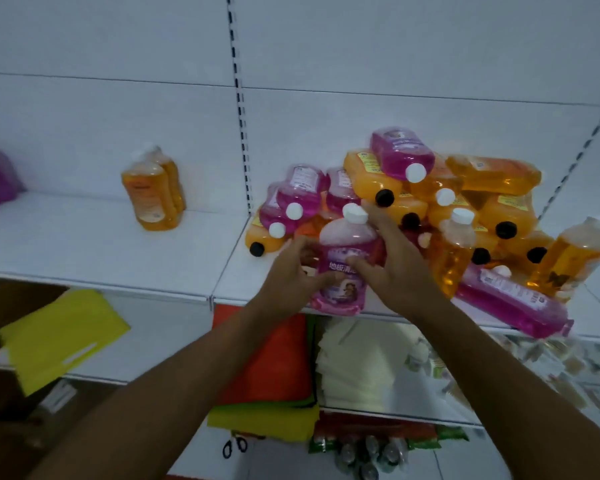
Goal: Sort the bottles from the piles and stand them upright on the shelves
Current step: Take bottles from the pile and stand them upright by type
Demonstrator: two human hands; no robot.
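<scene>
Pink bottle (343, 268) with white cap, standing up at the front edge of the white shelf (101, 244), middle of the frame. Held from both sides: left hand (291, 275) curled round its left side, right hand (392, 265) wrapped round its right side, thumb on the label. Just behind, toward the right, a pile of bottles (465, 202), orange and pink, lying down every which way. Far off at middle left, two orange bottles (153, 192) standing up together. Lower left, a yellow sheet (59, 334).
</scene>
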